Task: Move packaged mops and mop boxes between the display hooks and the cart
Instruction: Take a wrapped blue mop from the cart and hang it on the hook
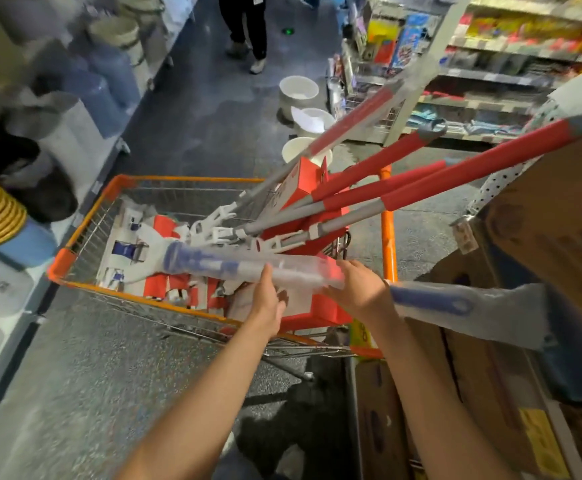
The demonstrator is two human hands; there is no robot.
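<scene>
An orange-rimmed wire cart (85, 223) stands in the aisle with several red-and-grey handled mops (379, 195) leaning out of it toward the right, on top of red mop boxes (327, 306). A blue-and-white mop in clear plastic wrap (220, 265) lies across the cart's near end, its blue handle (431, 301) reaching right. My left hand (267, 303) touches the wrapped mop from below near its middle. My right hand (358, 292) grips the wrap a little to the right. The picture is blurred.
Brown cardboard boxes (542, 306) are stacked at the right. Three white buckets (298, 90) stand on the floor beyond the cart. A person's legs (248, 29) are at the aisle's far end. Shelves with bins and baskets (85, 81) line the left; stocked shelves (507, 53) the right.
</scene>
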